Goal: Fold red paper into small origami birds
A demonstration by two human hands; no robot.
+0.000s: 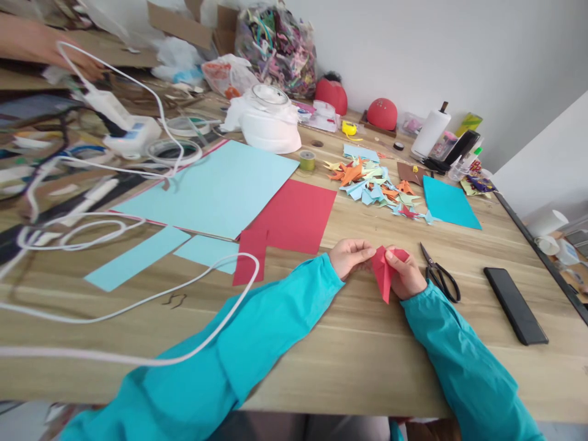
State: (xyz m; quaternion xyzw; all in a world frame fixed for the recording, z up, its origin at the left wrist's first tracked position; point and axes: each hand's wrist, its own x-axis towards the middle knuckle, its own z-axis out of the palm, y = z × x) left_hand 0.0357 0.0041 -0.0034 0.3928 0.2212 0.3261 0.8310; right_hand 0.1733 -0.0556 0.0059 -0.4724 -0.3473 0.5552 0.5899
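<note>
A small piece of red folded paper [382, 277] hangs above the table in front of me, one pointed end downward. My right hand [407, 275] is closed on its right side, thumb pressed over the folds. At the paper's left edge, the thumb and fingers of my left hand [351, 257] are pinched together, tips on the edge. Black-handled scissors [441, 275] lie just right of my right hand. Beyond both hands is a pile of folded paper cranes [367, 184] in orange, blue, yellow and red.
Red sheets [298, 214] and light blue sheets [215, 184] lie to the left. A white cable [160, 306] loops over the table and across my left sleeve. A phone [515, 305] rests at right. Another person's hand [82, 61] reaches in at upper left.
</note>
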